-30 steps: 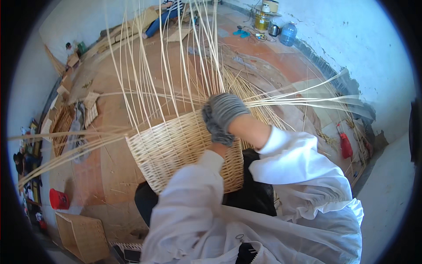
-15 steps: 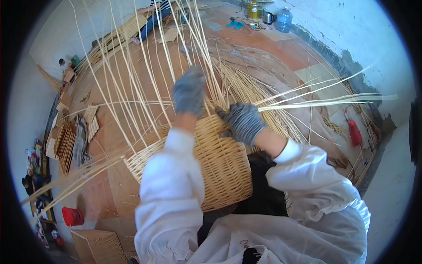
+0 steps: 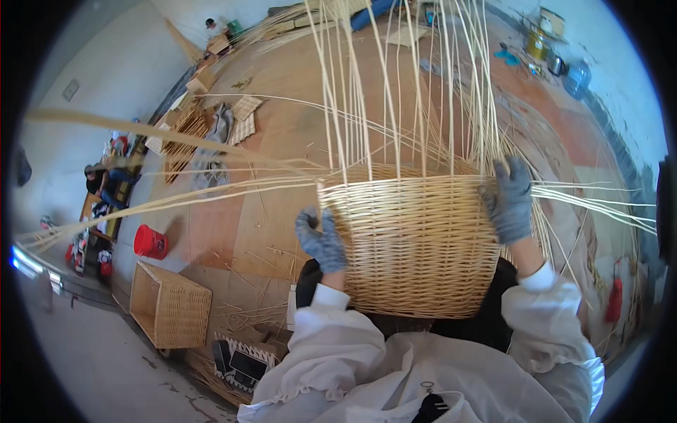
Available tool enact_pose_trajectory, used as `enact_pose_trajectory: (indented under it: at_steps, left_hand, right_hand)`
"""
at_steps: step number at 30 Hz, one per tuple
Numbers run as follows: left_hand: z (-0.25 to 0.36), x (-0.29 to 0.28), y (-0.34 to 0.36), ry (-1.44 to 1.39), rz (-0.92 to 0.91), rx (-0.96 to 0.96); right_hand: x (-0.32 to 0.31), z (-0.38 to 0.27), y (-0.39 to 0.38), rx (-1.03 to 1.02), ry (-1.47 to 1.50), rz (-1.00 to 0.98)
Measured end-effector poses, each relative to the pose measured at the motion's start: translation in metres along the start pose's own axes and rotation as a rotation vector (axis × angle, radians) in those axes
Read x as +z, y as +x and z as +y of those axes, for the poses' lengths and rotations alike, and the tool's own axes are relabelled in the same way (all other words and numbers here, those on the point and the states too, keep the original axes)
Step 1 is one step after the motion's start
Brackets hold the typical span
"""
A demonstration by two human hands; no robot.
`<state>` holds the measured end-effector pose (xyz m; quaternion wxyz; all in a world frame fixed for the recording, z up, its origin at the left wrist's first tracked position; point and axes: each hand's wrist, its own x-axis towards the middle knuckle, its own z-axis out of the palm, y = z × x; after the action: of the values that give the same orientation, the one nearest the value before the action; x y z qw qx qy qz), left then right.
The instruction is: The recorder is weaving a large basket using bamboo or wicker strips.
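Note:
A partly woven wicker basket (image 3: 416,243) stands before me on my lap, one broad woven side facing me. Long pale stakes (image 3: 391,106) rise from its rim, and bundles of loose rods stick out on both sides. My left hand (image 3: 322,241), in a grey glove, is beside the basket's left edge with its fingers apart. At the upper right corner my gloved right hand (image 3: 510,201) grips the basket's side, thumb toward the front face. The far sides of the basket are mostly hidden behind the front one.
A finished-looking wicker basket (image 3: 173,303) lies on its side at lower left, near a red bucket (image 3: 150,242). Loose rods litter the floor. A phone-like dark device (image 3: 248,366) sits by my left elbow. Two people sit farther off at left. A water bottle (image 3: 577,79) stands far right.
The basket has turned so a broad side faces me. My left hand has left the stakes for its left edge; my right has moved from the rim to the right corner. The view has swung left.

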<state>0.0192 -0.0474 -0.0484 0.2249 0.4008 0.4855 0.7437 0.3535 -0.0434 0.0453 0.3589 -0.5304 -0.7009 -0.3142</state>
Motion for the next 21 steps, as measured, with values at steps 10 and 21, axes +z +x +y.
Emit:
enact_pose_trajectory:
  at_steps: [10, 21]
  left_hand:
    - [-0.012, -0.021, 0.044, 0.002, -0.265, -0.064]
    - [0.03, -0.028, 0.154, 0.616, -0.591, 0.051]
  right_hand:
    - [0.046, -0.234, 0.082, -0.098, 0.747, -0.381]
    - [0.068, -0.264, 0.073, 0.359, 1.304, -0.628]
